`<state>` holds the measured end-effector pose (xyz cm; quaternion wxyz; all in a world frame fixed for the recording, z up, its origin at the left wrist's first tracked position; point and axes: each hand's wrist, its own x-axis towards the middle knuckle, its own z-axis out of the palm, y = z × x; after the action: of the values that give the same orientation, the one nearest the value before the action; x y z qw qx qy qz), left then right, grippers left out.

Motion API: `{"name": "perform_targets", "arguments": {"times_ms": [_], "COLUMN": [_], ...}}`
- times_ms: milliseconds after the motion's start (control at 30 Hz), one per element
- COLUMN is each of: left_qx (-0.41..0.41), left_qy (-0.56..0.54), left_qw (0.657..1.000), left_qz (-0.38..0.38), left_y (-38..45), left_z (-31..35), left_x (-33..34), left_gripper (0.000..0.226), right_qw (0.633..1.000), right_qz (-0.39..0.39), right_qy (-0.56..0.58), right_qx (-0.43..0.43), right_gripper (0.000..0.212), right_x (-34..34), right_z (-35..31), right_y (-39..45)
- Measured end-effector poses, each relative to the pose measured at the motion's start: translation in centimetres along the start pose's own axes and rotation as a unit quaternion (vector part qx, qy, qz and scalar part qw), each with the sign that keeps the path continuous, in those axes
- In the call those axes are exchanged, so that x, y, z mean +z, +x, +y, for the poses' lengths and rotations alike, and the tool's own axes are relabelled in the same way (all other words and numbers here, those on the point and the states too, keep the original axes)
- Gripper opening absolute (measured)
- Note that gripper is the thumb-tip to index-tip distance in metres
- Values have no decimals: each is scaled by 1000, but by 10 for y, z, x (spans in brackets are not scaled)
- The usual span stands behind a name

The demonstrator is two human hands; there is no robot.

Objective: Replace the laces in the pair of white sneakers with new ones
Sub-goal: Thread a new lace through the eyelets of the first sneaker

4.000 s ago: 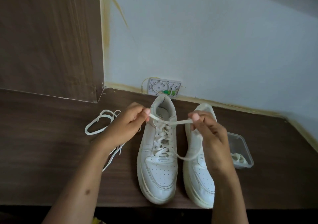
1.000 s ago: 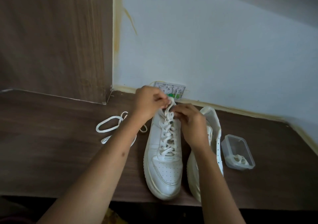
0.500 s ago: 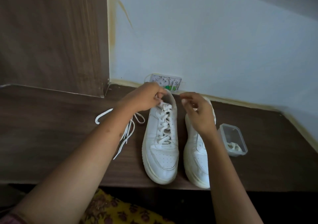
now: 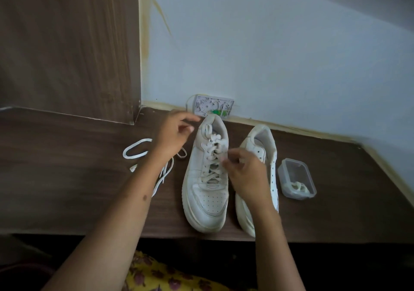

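Two white sneakers stand toe-toward-me on the dark wooden table (image 4: pixel 67 178). The left sneaker (image 4: pixel 207 196) is laced up to its collar. Beside it, the right sneaker (image 4: pixel 265 147) shows bare eyelets and no lace. My left hand (image 4: pixel 173 134) hovers just left of the laced sneaker's heel, fingers loosely curled and holding nothing. Over the gap between the shoes is my right hand (image 4: pixel 245 172), its blurred fingertips at the laced sneaker's middle crossings; whether it pinches a lace is unclear. A loose white lace (image 4: pixel 136 152) lies left of the shoes, partly under my left arm.
A clear plastic container (image 4: pixel 289 167) holding a coiled lace (image 4: pixel 296 186) sits right of the sneakers. A white wall plate (image 4: pixel 212 107) is on the wall right behind the laced sneaker. A wooden panel (image 4: pixel 67 44) rises at the back left. The sneaker toes reach the table's front edge.
My right hand has dropped from near the sneakers' heels to the laced sneaker's middle laces. My left hand has come off that sneaker's top and drawn slightly left.
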<state>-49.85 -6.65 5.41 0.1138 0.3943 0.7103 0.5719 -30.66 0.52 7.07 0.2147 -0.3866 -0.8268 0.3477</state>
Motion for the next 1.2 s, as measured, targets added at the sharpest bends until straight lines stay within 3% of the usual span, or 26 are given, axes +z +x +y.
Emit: {"name": "perform_targets", "arguments": {"times_ms": [67, 133, 233, 300, 433, 533, 667, 733, 833, 967, 1100, 1200], "left_qx": [-61, -143, -223, -205, -184, -176, -125, -101, -56, 45, 126, 134], "left_qy": [107, 241, 331, 350, 281, 204, 80, -5, -52, 5, 145, 243], "left_qw": [991, 959, 916, 911, 942, 963, 989, 995, 994, 998, 979, 959], "left_qz": [43, 51, -36, -73, -19, -17, 19, -26, -73, -46, -71, -60], "left_y": [-15, -28, -45, -48, -44, -44, -44, -45, -49, -52, -51, -48], "left_z": [-17, -33, -45, -46, -52, -49, -25, -10, 6, 12, 6, 5], "left_x": [-13, -23, -29, -25, -25, -33, -43, -42, -23, 24, 52, 54], "left_gripper": [34, 40, 63, 63, 27, 15, 10, 12, 16, 16, 15, 16], "right_qw": [999, 996, 994, 993, 994, 999, 984, 973, 963, 978, 976, 976], "right_qz": [-34, -31, -4, 9, -1, -4, 180, 221, 204, 115, 119, 106], "right_qy": [-16, -54, -73, -94, -79, -16, 7, -57, -121, -32, -49, -68], "right_qx": [35, 58, 76, 77, 75, 31, -9, 28, 129, 173, 175, 179], "right_gripper": [48, 57, 70, 66, 65, 46, 29, 39, 68, 90, 90, 91], "right_x": [14, 27, 36, 40, 53, 49, 18, -1, -20, -25, -18, -12], "right_z": [1, 2, 2, 0, -7, 1, 12, 19, 39, 49, 45, 40], "right_y": [-17, -20, -12, -4, 16, 17, -2, -11, -22, -27, -27, -25]}}
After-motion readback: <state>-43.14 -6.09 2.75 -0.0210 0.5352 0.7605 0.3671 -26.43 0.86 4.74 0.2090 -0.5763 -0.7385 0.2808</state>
